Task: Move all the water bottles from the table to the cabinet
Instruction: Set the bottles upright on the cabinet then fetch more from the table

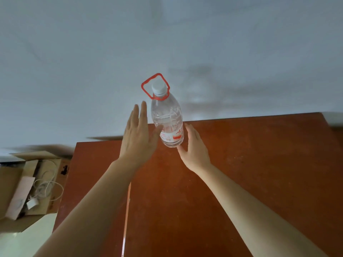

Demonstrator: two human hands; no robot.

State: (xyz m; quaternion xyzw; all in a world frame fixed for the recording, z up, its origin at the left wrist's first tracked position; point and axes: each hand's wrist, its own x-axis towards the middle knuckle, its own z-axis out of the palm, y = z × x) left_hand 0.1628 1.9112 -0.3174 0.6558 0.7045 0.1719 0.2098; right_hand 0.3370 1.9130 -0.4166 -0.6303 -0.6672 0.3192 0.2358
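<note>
Head view: one water bottle (168,119) stands between the fingers of both hands. Its base is on the red-brown top of the cabinet (259,164), close to the rear edge by the wall (74,52).

Left hand (137,138): the fingers (143,114) are straight and together, extended alongside the bottle's left flank. The thumb reaches toward the label and appears to touch it.

Right hand (195,151): the fingers are straight and relaxed, just beside the bottle's lower right flank. Contact cannot be confirmed.

Neither hand is curled round the bottle. The white cap (159,88) and red carry handle (146,89) lie beyond the fingertips, untouched.

Status, as judged: this bottle is placed on the cabinet, or is about to be released. No other bottle is visible on the cabinet. The table is out of view, so the number of bottles left to move cannot be determined.

A cardboard box (18,182) holding white cable sits well to the left of the left hand's fingers, lower down.
</note>
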